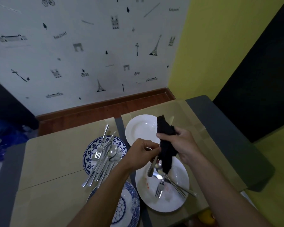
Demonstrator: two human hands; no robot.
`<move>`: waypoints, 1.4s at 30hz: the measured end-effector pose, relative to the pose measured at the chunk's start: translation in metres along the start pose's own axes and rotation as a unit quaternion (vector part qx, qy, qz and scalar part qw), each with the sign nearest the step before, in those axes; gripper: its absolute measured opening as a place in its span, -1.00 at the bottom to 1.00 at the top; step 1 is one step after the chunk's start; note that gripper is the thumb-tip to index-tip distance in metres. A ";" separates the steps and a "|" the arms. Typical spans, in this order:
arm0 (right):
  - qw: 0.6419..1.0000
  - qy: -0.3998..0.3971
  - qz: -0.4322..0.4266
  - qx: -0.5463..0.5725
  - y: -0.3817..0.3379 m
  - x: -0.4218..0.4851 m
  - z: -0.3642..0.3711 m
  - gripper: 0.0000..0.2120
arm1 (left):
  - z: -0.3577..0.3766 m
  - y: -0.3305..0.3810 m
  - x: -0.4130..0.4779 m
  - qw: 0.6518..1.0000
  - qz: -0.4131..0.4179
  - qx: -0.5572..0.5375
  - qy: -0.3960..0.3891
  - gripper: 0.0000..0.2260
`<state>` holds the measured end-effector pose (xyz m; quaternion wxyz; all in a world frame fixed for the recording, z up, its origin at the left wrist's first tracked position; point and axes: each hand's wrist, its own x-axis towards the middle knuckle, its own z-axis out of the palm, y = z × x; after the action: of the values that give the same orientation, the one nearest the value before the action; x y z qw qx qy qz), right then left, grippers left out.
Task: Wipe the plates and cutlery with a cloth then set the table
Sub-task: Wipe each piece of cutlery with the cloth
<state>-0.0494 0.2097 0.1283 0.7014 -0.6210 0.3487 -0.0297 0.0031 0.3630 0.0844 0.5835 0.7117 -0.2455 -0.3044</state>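
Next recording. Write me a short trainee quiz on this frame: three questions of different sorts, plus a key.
1. True or false: the right hand grips the dark cloth while the left hand holds a piece of cutlery.
2. Where does the big pile of cutlery lie? A) on the floor B) on the far blue-patterned plate C) on the bare table
3. How many plates are in view?

Key: 1 true. 2 B. 3 four: the far blue-patterned plate, the far white plate, the near white plate and the near blue plate.
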 end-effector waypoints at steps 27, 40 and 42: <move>0.999 0.007 0.022 0.030 -0.008 -0.003 -0.007 -0.77 | -0.005 0.006 -0.008 0.997 -0.063 0.000 0.037 -0.91; 0.999 -0.035 0.016 -0.021 0.008 -0.002 -0.005 -0.82 | -0.005 0.014 -0.004 0.996 -0.036 -0.023 0.079 -0.93; 1.000 -0.011 0.006 0.008 0.012 0.000 -0.006 -0.79 | -0.006 0.016 -0.006 0.996 -0.044 -0.050 0.059 -0.90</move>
<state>-0.0575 0.2070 0.1178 0.7101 -0.6138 0.3443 -0.0214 0.0031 0.3681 0.1018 0.6179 0.7083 -0.1636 -0.2996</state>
